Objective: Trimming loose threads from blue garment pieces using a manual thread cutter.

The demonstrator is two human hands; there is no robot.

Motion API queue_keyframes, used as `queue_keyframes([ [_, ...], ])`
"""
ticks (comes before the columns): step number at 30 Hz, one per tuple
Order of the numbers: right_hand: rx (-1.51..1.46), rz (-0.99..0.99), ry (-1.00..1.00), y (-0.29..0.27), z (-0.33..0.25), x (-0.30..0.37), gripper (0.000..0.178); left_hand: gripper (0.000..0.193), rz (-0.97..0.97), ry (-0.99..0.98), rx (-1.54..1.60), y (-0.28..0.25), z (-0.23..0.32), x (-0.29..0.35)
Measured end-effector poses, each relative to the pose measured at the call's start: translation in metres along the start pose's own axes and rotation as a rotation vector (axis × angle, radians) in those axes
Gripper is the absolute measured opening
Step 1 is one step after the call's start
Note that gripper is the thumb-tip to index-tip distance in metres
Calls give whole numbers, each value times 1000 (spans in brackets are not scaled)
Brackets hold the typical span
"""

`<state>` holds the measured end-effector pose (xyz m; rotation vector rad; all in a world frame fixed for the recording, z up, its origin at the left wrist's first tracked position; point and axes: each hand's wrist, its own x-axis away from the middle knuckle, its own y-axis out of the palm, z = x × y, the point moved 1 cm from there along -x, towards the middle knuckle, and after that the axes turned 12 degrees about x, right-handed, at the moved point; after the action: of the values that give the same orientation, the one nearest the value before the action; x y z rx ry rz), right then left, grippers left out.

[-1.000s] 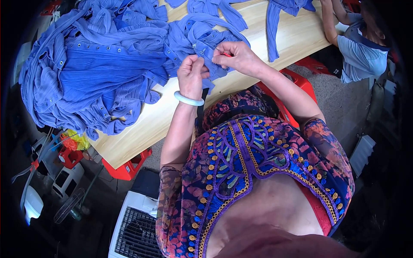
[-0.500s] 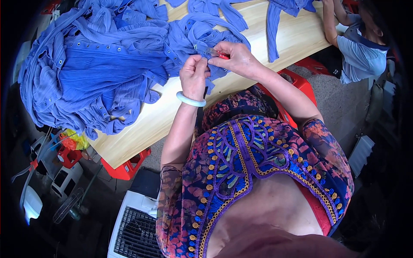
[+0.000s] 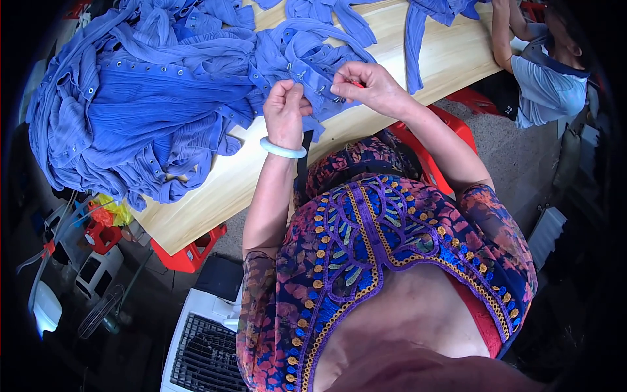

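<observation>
The right hand (image 3: 375,89) has drawn away from the left hand (image 3: 284,117), gripping a red-handled tool (image 3: 357,83); the left is curled (any pinch unclear) by the blue garment (image 3: 315,76), top centre, seemingly unfinished; progress on heaped garments (image 3: 157,114), upper left, is unclear.

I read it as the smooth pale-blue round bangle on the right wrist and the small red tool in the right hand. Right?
Not quite: the smooth pale-blue round bangle is on the left wrist, as the head view shows. The small red tool is in the right hand.
</observation>
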<state>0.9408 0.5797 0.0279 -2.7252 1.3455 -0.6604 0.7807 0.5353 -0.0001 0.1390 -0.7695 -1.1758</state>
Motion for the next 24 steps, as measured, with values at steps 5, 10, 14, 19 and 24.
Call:
queue_keyframes([
  [5, 396, 180, -90, -5, 2, 9, 24, 5, -11, -13, 15, -2, 1, 1],
  [10, 580, 134, -153, -14, -1, 15, 28, 6, -47, -51, -21, -6, 6, -2],
  [14, 658, 95, -252, -15, -1, 16, 31, 7, -79, -82, -83, -9, 12, -3],
  [19, 673, 82, -297, -13, -2, 14, 33, 6, -75, -103, -128, -7, 15, -2],
  [24, 735, 98, -402, -12, -4, 9, 31, 5, -96, -119, -166, -7, 16, -2],
])
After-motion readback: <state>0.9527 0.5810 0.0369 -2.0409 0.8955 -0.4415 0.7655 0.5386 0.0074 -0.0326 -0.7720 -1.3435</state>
